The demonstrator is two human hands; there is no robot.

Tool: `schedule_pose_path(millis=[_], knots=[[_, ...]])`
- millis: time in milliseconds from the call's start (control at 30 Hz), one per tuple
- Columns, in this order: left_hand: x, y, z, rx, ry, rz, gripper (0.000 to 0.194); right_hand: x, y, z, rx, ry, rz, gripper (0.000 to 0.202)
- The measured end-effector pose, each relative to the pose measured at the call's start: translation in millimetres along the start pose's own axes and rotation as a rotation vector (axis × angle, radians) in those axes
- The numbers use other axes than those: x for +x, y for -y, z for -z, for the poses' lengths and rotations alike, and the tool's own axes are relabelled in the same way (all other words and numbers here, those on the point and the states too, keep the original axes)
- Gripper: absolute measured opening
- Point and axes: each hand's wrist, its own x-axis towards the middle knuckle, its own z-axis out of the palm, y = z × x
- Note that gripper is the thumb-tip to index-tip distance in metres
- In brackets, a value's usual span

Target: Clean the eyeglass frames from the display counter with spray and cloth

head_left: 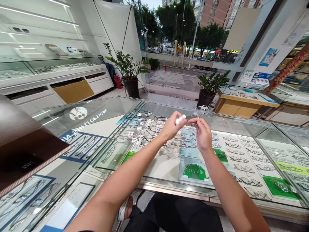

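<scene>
Above the glass display case (161,175), both of my hands are raised close together. My left hand (174,125) is closed, with a small white object (180,119) in its fingers that looks like a little bottle or cloth. My right hand (204,133) pinches a pair of thin-rimmed glasses (201,111), whose clear lens stands up above the fingertips. The fingertips of my left hand reach toward the same glasses and nearly meet my right fingers. Rows of eyeglass frames lie under the glass below.
A brown panel (29,151) juts in from the left. Green signs, one a half-round (195,171), lie inside the case. Beyond it stand two potted plants (131,87) (205,98), a red extinguisher (117,82) and a wooden cabinet (241,109).
</scene>
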Motion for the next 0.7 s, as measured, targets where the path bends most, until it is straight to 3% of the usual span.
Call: schedule_pose_path(millis=[167,300,433,600,700], knots=[[28,14,59.8,0.15,-0.494,-0.094,0.019,2,-1,6,-0.007,-0.054,0.008,0.025],[42,34,122.5,0.254,-0.761,-0.017,0.012,4,-6,10,0.08,-0.07,0.018,0.021],[37,49,174.2,0.368,-1.068,0.152,0.016,6,-12,13,0.091,-0.092,0.015,0.021],[24,62,209.0,0.364,-1.462,0.52,0.03,7,-16,14,0.096,-0.104,-0.008,0.019],[17,74,217.6,0.335,-1.462,0.616,0.036,6,-15,13,0.118,-0.097,-0.019,0.018]])
